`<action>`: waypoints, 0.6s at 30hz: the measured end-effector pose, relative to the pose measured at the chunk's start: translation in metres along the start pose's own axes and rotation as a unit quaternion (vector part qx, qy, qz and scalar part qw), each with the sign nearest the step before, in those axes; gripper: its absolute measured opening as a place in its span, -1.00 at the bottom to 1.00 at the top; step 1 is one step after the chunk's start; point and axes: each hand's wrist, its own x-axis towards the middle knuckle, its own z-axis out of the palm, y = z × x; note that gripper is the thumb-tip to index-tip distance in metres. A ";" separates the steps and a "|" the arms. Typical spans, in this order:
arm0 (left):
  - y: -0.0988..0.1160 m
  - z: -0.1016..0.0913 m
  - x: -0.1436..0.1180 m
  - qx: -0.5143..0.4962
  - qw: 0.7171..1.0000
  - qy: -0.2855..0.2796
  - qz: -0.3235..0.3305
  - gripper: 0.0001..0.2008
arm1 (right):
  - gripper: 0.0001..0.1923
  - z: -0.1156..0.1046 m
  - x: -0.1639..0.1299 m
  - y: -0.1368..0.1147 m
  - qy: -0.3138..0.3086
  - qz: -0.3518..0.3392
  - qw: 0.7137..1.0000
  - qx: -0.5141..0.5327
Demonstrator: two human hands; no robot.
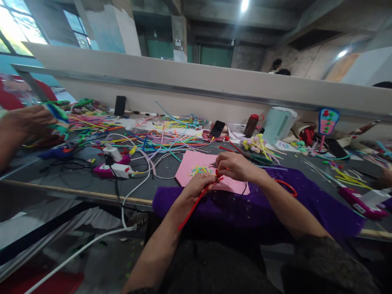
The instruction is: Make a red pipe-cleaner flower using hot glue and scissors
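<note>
My left hand (199, 184) pinches the red strip (192, 211), right hand (234, 165) beside it, hold unclear; likely shaping, next wanting steady pressure.

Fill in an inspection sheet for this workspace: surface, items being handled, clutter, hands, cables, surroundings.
Surface: dark tabletop; pink sheet under the hands, purple cloth over the front edge.
Items being handled: red strip, running from the left hand toward the wearer.
Clutter: coloured scraps on the sheet; loose coloured stems, a dark bottle and a pale jug behind.
Hands: left holds the strip; right hand close by, its grip unclear.
Cables: white cable hangs off the front edge.
Surroundings: pale partition behind; another person's hand at far left.
</note>
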 end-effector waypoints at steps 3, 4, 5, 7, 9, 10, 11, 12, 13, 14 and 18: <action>0.000 -0.001 0.000 0.004 1.000 -0.005 0.004 -0.75 | -0.85 0.003 -0.001 0.003 0.019 0.004 1.000 0.009; 0.001 -0.001 -0.001 0.003 1.000 -0.006 0.003 -0.75 | -0.84 0.004 -0.001 0.004 0.027 0.008 0.999 0.015; 0.001 -0.001 -0.001 0.000 1.000 -0.005 0.003 -0.74 | -0.83 0.004 -0.002 0.005 0.036 0.013 0.999 0.023; 0.001 -0.002 0.000 -0.012 1.000 -0.003 0.003 -0.74 | -0.81 0.002 -0.003 0.006 0.056 0.023 0.997 0.044; 0.001 -0.002 0.000 -0.031 1.000 0.000 0.005 -0.74 | -0.80 0.000 -0.005 0.007 0.095 0.040 0.992 0.069; 0.000 -0.002 0.001 -0.044 0.999 0.005 0.008 -0.74 | -0.81 -0.002 -0.007 0.007 0.126 0.050 0.987 0.082; 0.000 -0.002 0.001 -0.058 0.998 0.011 0.012 -0.73 | -0.81 -0.003 -0.008 0.006 0.160 0.063 0.981 0.095; 0.000 -0.002 0.001 -0.073 0.997 0.019 0.015 -0.72 | -0.82 -0.003 -0.009 0.006 0.196 0.080 0.971 0.109; 0.001 -0.002 0.001 -0.090 0.995 0.028 0.016 -0.72 | -0.82 -0.002 -0.010 0.005 0.230 0.101 0.960 0.125; 0.001 -0.002 0.001 -0.108 0.993 0.035 0.015 -0.72 | -0.83 0.000 -0.012 0.005 0.263 0.122 0.946 0.143; 0.005 -0.001 -0.001 -0.179 0.983 0.035 0.013 -0.77 | -0.80 0.020 -0.015 0.004 0.298 0.212 0.893 0.262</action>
